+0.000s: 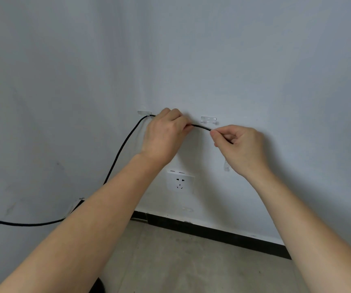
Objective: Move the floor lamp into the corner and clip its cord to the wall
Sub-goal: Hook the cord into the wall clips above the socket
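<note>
A thin black cord [201, 126] runs along the pale wall between both my hands. My left hand [164, 134] pinches it just right of a clear wall clip [144, 112], where the cord passes under the clip and drops away to the lower left. My right hand [239, 146] pinches the cord farther right, just below a second clear clip [208, 119]. The cord does not sit in that second clip. A third clear clip [226, 166] shows partly behind my right wrist. The lamp itself is out of view.
A white wall socket [180, 182] sits below my hands. A black skirting board [212, 232] runs along the wall's foot above a grey floor [181, 263]. The cord [22, 224] hangs in a loop at the left. A dark round shape [99, 285] lies at the bottom edge.
</note>
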`<state>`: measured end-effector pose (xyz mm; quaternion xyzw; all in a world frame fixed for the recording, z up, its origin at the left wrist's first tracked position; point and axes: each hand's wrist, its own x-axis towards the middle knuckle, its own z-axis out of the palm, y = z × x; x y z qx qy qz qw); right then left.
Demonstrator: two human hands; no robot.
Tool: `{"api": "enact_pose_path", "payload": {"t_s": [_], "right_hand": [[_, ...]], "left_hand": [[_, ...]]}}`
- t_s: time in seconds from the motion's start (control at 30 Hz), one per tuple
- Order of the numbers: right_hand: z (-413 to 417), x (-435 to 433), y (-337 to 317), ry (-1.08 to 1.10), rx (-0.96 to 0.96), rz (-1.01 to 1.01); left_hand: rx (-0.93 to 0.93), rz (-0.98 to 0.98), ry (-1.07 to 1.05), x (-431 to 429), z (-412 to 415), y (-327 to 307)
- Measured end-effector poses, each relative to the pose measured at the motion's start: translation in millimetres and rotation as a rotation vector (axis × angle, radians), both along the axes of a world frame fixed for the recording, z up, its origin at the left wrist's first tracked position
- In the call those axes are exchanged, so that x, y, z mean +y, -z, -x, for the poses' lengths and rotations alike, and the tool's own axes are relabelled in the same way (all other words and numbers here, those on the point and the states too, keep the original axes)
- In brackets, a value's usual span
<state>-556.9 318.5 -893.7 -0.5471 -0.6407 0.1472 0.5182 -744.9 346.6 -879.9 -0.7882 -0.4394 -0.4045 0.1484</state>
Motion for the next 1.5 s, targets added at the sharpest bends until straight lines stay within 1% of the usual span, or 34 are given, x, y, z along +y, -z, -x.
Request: {"api": "enact_pose_path", "payload": {"t_s": [0.1,0.23,0.33,0.4,0.43,0.53,0.6,0.8,0.87,0.97,1.1,1.23,1.3,1.37,1.4,1.43,1.5], "right_hand": [[-7,2,-5,0.083,-0.007,-0.088],[-6,2,-4,0.130,-0.060,-0.218],[-4,4,-5,0.129,-0.136,-0.336],[-4,5,-6,0.136,-0.166,-0.378],[-4,5,-7,0.134,-0.144,-0.358],[-7,4,-8,0.099,-0.073,-0.182],[-8,5,-11,0.062,-0.016,-0.115],[0,5,-15,0.091,0.081,-0.154],[-2,7,-11,0.090,0.060,-0.132],[-14,9,-5,0.056,-0.052,-0.035],[-32,5,6,-0.065,-0.008,0.108],[-43,-3,29,-0.168,0.003,0.239],[-47,-5,41,-0.186,0.045,0.283],[-49,-7,49,-0.186,0.050,0.284],[-49,-8,52,-0.189,0.041,0.278],[-48,-8,55,-0.196,0.038,0.268],[-46,-9,61,-0.196,0.050,0.242]], "left_hand": [[-0.103,0.085,0.037,2,-12,3],[-0.227,0.127,0.018,7,-18,8],[-0.248,0.125,0.020,7,-15,13],[-0.235,0.109,0.008,6,-15,13],[-0.229,0.099,-0.008,7,-16,13],[-0.229,0.075,-0.038,9,-18,14],[-0.246,0.077,-0.034,9,-19,16],[-0.304,0.103,-0.027,7,-24,13],[-0.338,0.118,-0.025,7,-25,13],[-0.392,0.130,-0.008,6,-27,13],[-0.395,0.097,-0.009,4,-35,12],[-0.462,0.086,-0.001,0,-37,24],[-0.500,0.087,-0.006,-6,-42,34],[-0.620,0.165,0.012,-11,-48,44],[-0.686,0.235,0.031,-14,-52,48],[-0.736,0.329,0.061,-16,-56,51],[-0.777,0.523,0.148,-20,-64,54]]}}
